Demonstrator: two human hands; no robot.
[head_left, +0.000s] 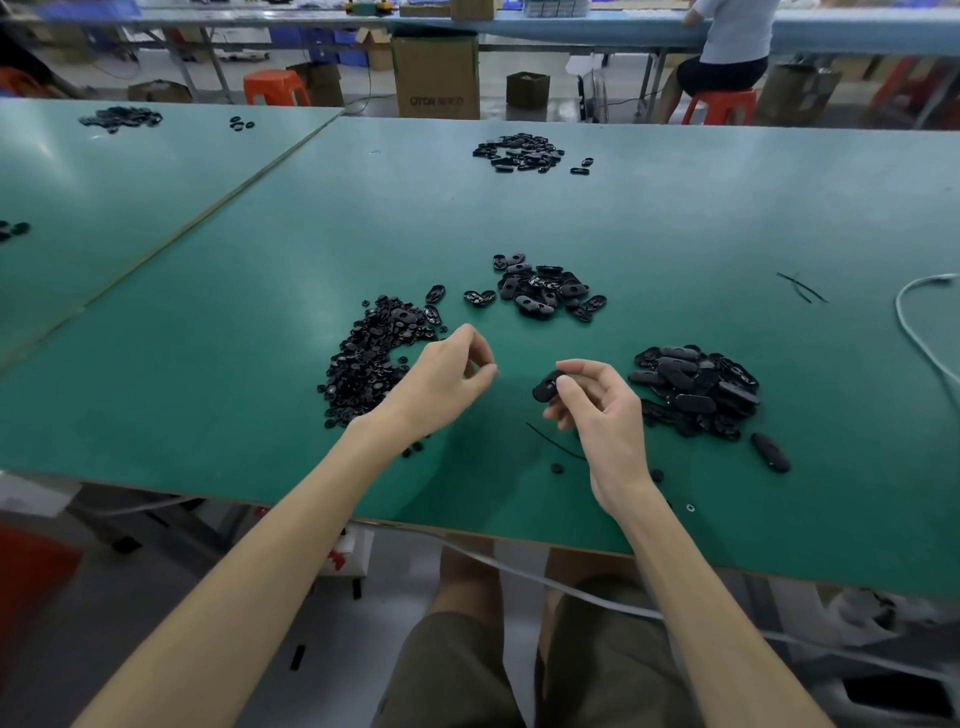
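My right hand (597, 402) pinches a black oval plastic shell (546, 386) between thumb and fingers, just above the green table (675, 223). My left hand (447, 371) hovers to the left of it with fingertips curled together; whether it pinches a tiny part I cannot tell. Behind the left hand lies a heap of small black round parts (371, 353). A pile of black oval shells (696, 387) sits right of my right hand. Another pile of open shell halves (545, 288) lies further back.
A further pile of black parts (522, 152) lies near the table's far edge. A single shell (770, 452) and a few loose bits lie by the front edge. A white cable (919, 332) runs along the right. A seated person (727, 47), stools and cardboard boxes stand beyond.
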